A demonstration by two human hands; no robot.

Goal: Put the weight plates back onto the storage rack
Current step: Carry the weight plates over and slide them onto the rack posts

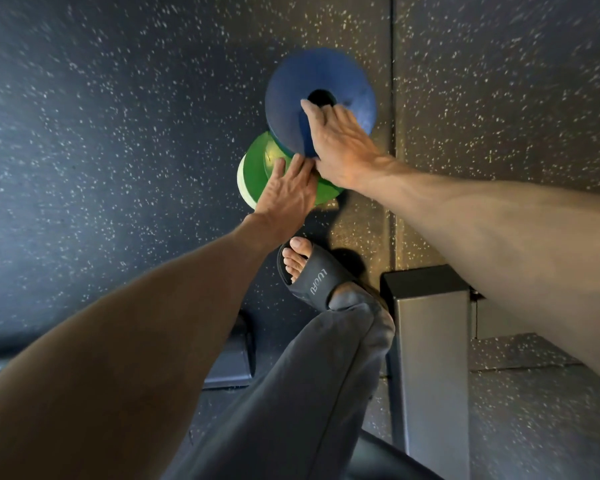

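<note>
The blue plate (326, 72) is gripped through its hole by the right hand (336, 140); the green plate (257, 169) is touched by the flat left hand (288, 194).

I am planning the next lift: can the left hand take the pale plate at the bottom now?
Probably not yet. The green plate lies on the pale plate, leaving only its left rim bare, and the blue plate overlaps the green one.
</note>
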